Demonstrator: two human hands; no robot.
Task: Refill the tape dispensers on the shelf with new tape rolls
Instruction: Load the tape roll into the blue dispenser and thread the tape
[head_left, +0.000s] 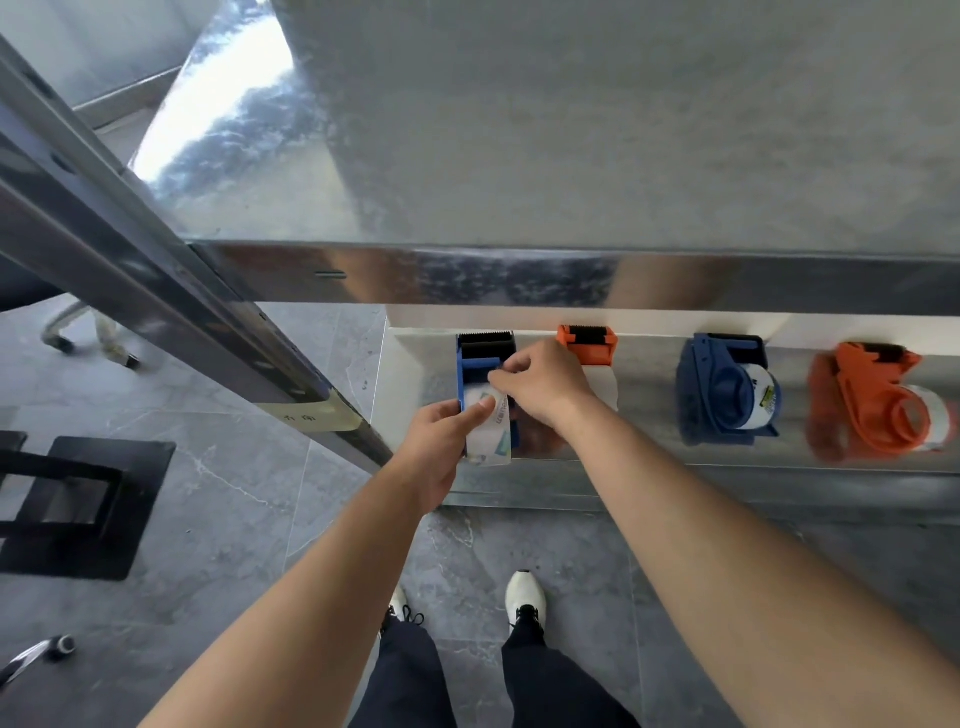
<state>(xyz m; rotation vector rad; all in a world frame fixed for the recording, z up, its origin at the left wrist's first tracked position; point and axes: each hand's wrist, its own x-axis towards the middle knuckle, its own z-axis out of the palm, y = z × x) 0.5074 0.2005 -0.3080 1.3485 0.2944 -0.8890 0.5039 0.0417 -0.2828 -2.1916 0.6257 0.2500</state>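
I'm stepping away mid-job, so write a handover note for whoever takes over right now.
The left hand grips the tape roll set in the leftmost blue dispenser on the lower shelf. The right hand pinches at the roll's top, seemingly the tape end.
Done: the third blue dispenser and the rightmost orange dispenser hold rolls.
Left: thread this one; check the second orange dispenser, half hidden by the right hand.

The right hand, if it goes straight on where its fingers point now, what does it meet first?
Most likely the blue dispenser, at its black front end: the right hand points left and slightly away, fingertips close above the tape roll in it. Depth is unclear.
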